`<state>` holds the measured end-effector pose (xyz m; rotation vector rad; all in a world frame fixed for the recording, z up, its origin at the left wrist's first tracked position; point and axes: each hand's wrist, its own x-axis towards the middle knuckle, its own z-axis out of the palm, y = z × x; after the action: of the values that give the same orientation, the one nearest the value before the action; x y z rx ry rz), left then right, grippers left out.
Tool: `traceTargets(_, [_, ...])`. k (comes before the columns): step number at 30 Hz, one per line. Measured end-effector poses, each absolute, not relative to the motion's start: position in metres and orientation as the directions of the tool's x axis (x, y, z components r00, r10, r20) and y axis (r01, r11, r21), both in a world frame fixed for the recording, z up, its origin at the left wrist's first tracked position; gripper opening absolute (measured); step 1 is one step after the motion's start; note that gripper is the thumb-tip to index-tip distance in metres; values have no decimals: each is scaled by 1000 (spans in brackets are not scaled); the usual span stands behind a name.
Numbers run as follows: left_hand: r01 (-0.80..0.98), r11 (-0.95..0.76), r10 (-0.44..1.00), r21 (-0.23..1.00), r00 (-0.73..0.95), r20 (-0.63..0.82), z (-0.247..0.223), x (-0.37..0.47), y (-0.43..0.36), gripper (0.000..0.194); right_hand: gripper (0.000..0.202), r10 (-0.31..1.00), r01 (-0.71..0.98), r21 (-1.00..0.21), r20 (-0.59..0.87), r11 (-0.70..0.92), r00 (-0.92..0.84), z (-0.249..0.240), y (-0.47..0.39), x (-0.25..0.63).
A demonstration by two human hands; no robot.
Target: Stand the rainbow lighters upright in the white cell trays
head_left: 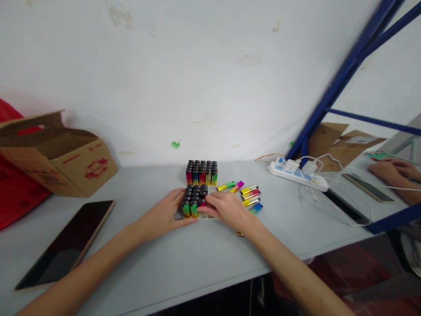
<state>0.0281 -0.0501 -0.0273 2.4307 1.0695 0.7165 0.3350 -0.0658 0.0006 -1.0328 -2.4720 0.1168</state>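
Observation:
My left hand point(166, 215) is curved around the left side of a block of upright lighters point(194, 193), its thumb along the front edge and its fingers at the far left side. The lighters have black tops, and the front ones show green and yellow bodies. A pale tray edge point(212, 216) shows beneath them, partly hidden by my right hand point(226, 207). That hand is closed at the block's front right, with its fingertips on a red lighter point(201, 203). Right of the hand lie several loose lighters point(250, 194) in yellow, red, green, pink and blue.
Behind the block stands another group of upright lighters point(201, 172). A dark tablet point(67, 241) and an open cardboard box point(79, 164) are at the left. A white power strip point(297, 173) with cables lies right, beside a blue metal frame point(329, 96). Another person's hands point(396, 169) show far right.

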Motion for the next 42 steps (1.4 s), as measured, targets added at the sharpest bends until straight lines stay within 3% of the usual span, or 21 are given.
traceTargets(3, [566,-632,761,529,580,289,-27,28,-50,80,58,701,663,-252,383,705,-601,4,-60,342])
traceTargets(8, [598,-605,784,525,563,262,-27,27,-49,84,65,846,748,-405,333,527,-416,9,-44,378])
traceTargets(11, [601,-604,786,524,557,268,-30,25,-47,84,59,908,807,-456,357,374,-219,12,-31,416])
traceTargets(14, [598,-614,780,515,560,280,-34,25,-44,82,38,922,834,-462,366,301,-130,15,-27,460])
traceTargets(19, [587,-626,770,513,566,294,-35,26,-44,81,12,967,837,-496,213,231,-140,7,-39,511])
traceTargets(27, [600,-604,785,525,563,259,-33,28,-46,82,20,978,744,-637,113,205,-173,-2,-30,528])
traceTargets(32, [593,-604,785,532,556,273,-31,30,-47,82,44,980,617,-761,159,199,-120,-7,-28,521])
traceTargets(36, [593,-603,784,534,563,260,-29,31,-48,82,61,956,431,-873,286,230,71,-6,-30,514])
traceTargets(39, [587,-612,779,530,564,275,-29,33,-49,83,64,901,173,-935,347,309,263,4,-26,501])
traceTargets(42, [591,-626,769,509,576,276,-28,33,-50,85,67,886,-150,-916,301,371,353,21,-19,474])
